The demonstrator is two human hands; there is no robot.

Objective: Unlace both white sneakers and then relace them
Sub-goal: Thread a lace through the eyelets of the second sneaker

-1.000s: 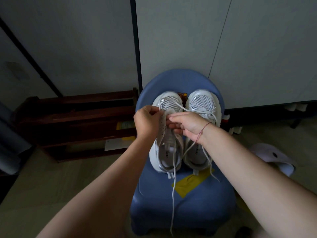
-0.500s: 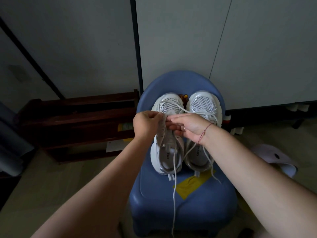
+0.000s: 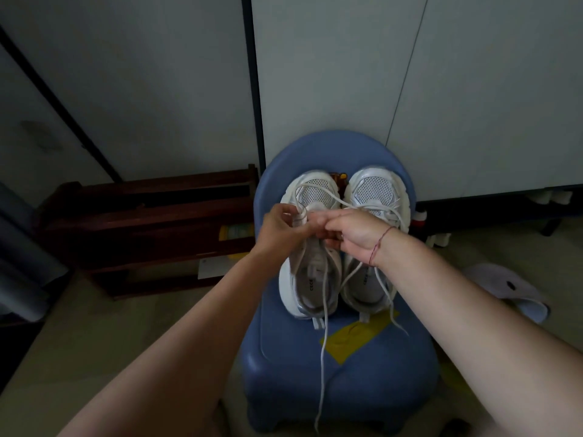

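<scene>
"CECE" printed on left sneaker insole (image 3: 311, 283), blurred print on right sneaker insole (image 3: 366, 278)

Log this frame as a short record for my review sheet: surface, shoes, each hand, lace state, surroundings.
surface: blue chair, yellow patch on its seat
shoes: left sneaker and right sneaker, side by side, toes toward the backrest
left hand: pinches the lace at the left sneaker's front eyelets
right hand: fingers curled, pinching the same lace beside the left hand
lace state: one end hangs over the chair's front edge; right sneaker loosely laced
surroundings: wooden rack left, slipper right
</scene>
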